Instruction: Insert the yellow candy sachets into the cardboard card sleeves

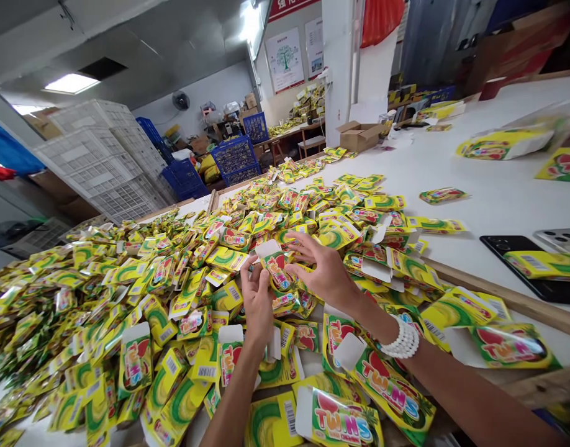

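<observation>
My left hand point(257, 295) is closed on a small candy box point(276, 268) printed TWINS, its thumb on the near side. The box is yellow and green with a red fruit picture, and its white end flap stands up. Just right of it, my right hand point(323, 273) has its fingers stretched and apart, the thumb close to the box's edge; whether it touches I cannot tell. A white bead bracelet point(400, 337) circles my right wrist. Beneath both hands spreads a heap of similar flat boxes and small packets, some with raised white flaps, like the TWINS box point(345, 417) in front.
Two phones lie at the right, a black phone point(522, 279) with a yellow box on it. A wooden strip point(513, 298) runs along the white table point(452, 167). Farther back are an open cardboard box point(359, 135), blue crates point(236, 160) and stacked white crates point(94, 155).
</observation>
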The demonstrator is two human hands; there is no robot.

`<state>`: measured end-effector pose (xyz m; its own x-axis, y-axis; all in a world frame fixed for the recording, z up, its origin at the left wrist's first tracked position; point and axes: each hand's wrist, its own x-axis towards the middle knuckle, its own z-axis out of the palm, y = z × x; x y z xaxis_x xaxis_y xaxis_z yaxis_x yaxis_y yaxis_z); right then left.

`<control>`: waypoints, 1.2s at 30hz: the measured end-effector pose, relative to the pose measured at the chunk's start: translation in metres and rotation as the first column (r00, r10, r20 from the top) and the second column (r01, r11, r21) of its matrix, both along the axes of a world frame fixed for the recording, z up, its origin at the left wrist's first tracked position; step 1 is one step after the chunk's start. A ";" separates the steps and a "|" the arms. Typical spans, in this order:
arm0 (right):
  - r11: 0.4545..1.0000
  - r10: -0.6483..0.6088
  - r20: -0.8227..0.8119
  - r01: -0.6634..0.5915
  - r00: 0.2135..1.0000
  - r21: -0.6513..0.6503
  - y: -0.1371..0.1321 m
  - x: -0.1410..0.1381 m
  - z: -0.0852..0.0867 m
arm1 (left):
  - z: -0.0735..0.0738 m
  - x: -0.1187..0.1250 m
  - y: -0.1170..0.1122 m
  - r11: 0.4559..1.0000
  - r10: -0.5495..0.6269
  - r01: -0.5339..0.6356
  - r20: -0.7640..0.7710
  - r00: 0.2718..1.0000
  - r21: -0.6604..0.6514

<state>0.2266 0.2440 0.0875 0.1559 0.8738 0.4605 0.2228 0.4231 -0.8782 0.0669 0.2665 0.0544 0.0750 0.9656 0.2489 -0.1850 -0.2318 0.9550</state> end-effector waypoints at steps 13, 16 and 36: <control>0.992 0.045 -0.023 -0.047 0.999 -0.119 0.001 -0.001 -0.005 | -0.001 0.006 -0.008 0.990 -0.135 0.134 0.023 0.991 0.034; 0.992 0.070 0.018 -0.067 0.997 -0.102 0.001 0.000 -0.003 | -0.006 0.004 -0.006 0.990 -0.135 0.135 0.002 0.991 0.031; 0.961 0.231 -0.049 -0.236 0.972 -0.145 0.001 0.010 0.002 | -0.001 -0.005 -0.004 0.980 -0.147 0.163 -0.134 0.980 0.118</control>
<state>0.2368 0.2453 0.0890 -0.0480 0.9459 0.3209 0.1047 0.3242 -0.9402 0.0622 0.2628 0.0536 0.2590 0.9006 0.3490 -0.1106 -0.3313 0.9370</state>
